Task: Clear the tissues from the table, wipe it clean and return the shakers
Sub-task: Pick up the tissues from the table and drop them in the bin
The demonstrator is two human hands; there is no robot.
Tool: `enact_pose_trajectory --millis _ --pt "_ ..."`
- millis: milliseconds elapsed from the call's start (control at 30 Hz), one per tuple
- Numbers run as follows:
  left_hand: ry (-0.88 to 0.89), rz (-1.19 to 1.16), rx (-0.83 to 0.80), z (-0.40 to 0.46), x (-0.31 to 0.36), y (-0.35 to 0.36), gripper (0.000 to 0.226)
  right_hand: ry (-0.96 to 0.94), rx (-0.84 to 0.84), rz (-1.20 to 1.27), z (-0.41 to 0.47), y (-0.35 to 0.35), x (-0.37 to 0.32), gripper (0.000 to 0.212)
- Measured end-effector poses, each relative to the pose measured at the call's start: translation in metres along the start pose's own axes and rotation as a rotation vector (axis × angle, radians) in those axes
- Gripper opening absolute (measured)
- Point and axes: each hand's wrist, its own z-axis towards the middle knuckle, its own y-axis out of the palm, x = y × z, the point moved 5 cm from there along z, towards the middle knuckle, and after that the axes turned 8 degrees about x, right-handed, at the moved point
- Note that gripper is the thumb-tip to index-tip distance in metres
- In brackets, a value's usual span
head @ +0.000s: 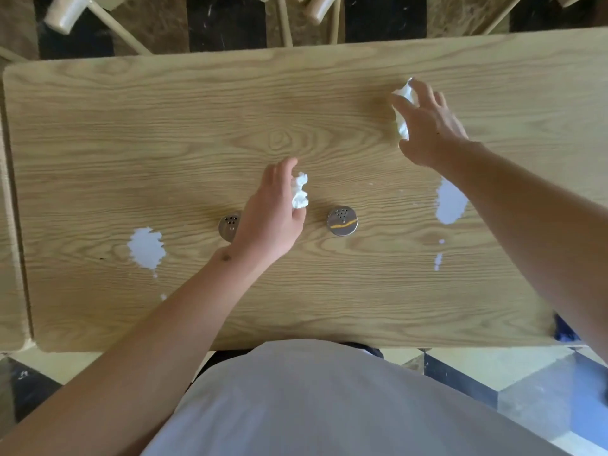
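Observation:
My left hand (274, 212) holds a crumpled white tissue (300, 192) at the middle of the wooden table (164, 126). My right hand (427, 123) grips a second crumpled tissue (403, 106) at the far right of the table. Two metal-lidded shakers stand near the centre: one (228, 225) partly hidden behind my left wrist, the other (342, 221) to its right. White spills lie on the wood, one patch (146, 247) at the left and one patch (449, 202) under my right forearm.
Small white specks (438, 260) dot the table on the right. Wooden chair parts (65, 14) stand beyond the far edge. A dark blue object (564, 329) sits at the near right corner. Another table edge (10, 225) adjoins on the left.

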Motion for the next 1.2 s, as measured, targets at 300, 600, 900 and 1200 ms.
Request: enact_pose_trajectory --millis 300,600,900,1200 --pt "-0.049 0.056 -0.115 -0.045 -0.004 0.007 0.046 0.143 0.085 0.128 0.017 0.001 0.003 0.029" --pt "0.142 -0.022 -0.221 -0.098 0.008 -0.004 0.036 0.513 0.204 0.615 -0.144 0.023 -0.043 0.036" --pt "0.166 0.087 -0.354 -0.182 -0.021 -0.001 0.05 0.872 -0.045 0.759 -0.38 0.136 -0.122 0.022" --pt "0.156 0.321 -0.489 -0.273 -0.093 0.047 0.026 1.029 -0.162 0.754 -0.519 0.183 -0.153 0.011"
